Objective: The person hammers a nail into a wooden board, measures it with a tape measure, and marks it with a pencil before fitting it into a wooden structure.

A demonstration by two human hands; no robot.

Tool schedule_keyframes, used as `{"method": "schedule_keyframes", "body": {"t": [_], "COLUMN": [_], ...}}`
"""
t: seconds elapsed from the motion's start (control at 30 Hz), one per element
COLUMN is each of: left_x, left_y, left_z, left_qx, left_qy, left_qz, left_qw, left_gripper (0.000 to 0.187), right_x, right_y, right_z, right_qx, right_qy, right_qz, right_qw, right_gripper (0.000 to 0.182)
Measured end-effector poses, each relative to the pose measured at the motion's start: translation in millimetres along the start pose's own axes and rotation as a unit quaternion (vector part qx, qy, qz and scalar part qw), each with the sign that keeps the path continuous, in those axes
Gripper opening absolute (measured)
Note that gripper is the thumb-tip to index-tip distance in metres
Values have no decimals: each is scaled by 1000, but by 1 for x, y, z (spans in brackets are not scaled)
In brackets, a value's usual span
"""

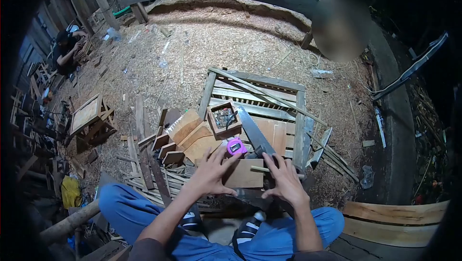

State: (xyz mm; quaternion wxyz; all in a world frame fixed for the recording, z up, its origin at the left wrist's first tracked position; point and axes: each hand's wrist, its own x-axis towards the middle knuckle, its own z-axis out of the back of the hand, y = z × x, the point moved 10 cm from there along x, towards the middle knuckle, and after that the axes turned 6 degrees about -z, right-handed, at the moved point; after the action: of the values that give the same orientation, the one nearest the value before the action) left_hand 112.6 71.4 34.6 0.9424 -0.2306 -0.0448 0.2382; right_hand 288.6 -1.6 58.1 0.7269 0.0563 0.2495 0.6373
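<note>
A small flat wooden board (243, 176) lies in front of me between my two hands. My left hand (210, 173) is over its left end, fingers spread and thumb stretched toward the near edge. On the other side, my right hand (287, 182) is open too, with thumb and fingers apart beside the board's right end. A thin stick (260, 168) reaches from the board toward my right fingers. Just beyond the left fingertips sits a pink tape measure (236, 146). The handsaw (253, 128) lies with its handle close to my right fingertips.
A wooden box (232, 132) of small metal pieces stands beyond the tape measure. Behind it lies a slatted wooden frame (301, 138). Cut boards (190, 133) are piled at left, near a small wooden stool (86, 115). Another person (67, 51) crouches at far left.
</note>
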Motion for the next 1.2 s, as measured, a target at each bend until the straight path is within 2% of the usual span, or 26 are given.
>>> {"method": "schedule_keyframes", "body": {"t": [0.07, 0.13, 0.17, 0.27, 0.33, 0.37, 0.43, 0.47, 0.53, 0.57, 0.6, 0.8, 0.87, 1.13, 1.2], "left_x": [-1, 1, 5, 12, 10, 10, 8, 7, 4, 3, 3, 3, 5, 17, 19], "left_y": [-1, -5, -7, -2, 1, 6, 6, 8, 7, 8, 6, 7, 9, 7, 9], "left_z": [-1, -7, -4, -7, -11, -16, -10, -9, -7, -6, -6, -8, -7, -18, -19], "left_qx": [-12, 54, 19, -9, -19, -27, -32, -30, -29, -28, -27, -22, -20, -19, -22], "left_qy": [5, 37, 4, 17, -2, 0, -3, -4, -7, -9, -7, 1, -1, 20, 31], "left_qz": [11, 16, 13, 17, -12, -13, -16, -12, -25, -19, -21, -13, -8, -24, -13], "left_qw": [1000, 998, 1000, 1000, 1000, 1000, 999, 999, 999, 999, 999, 1000, 1000, 999, 999], "left_gripper": [132, 134, 137, 139, 135, 131, 122, 122, 121, 121, 121, 123, 123, 116, 117], "right_x": [-4, -7, -8, -9, -4, -5, -6, -4, -5, -3, -3, 1, 6, 38, 44], "right_y": [-7, -5, 1, 6, -7, -11, -9, -11, -21, -26, -24, -28, -34, -56, -54], "right_z": [-3, -5, -1, -6, -18, -18, -18, -20, -7, 2, 14, 15, 18, 32, 33], "right_qx": [-8, 9, -4, -20, -6, -6, -8, -7, 28, -2, 11, 19, 37, 77, 64], "right_qy": [15, 7, -23, -92, -92, -94, -111, -111, -161, -177, -211, -225, -257, -284, -264], "right_qz": [-14, -25, -25, -35, -65, -70, -51, -46, -55, -56, -27, -11, -15, -94, -111], "right_qw": [1000, 1000, 999, 995, 994, 993, 992, 993, 985, 983, 977, 974, 966, 951, 956], "right_gripper": [127, 121, 117, 98, 85, 85, 68, 68, 53, 51, 46, 45, 46, 41, 39]}}
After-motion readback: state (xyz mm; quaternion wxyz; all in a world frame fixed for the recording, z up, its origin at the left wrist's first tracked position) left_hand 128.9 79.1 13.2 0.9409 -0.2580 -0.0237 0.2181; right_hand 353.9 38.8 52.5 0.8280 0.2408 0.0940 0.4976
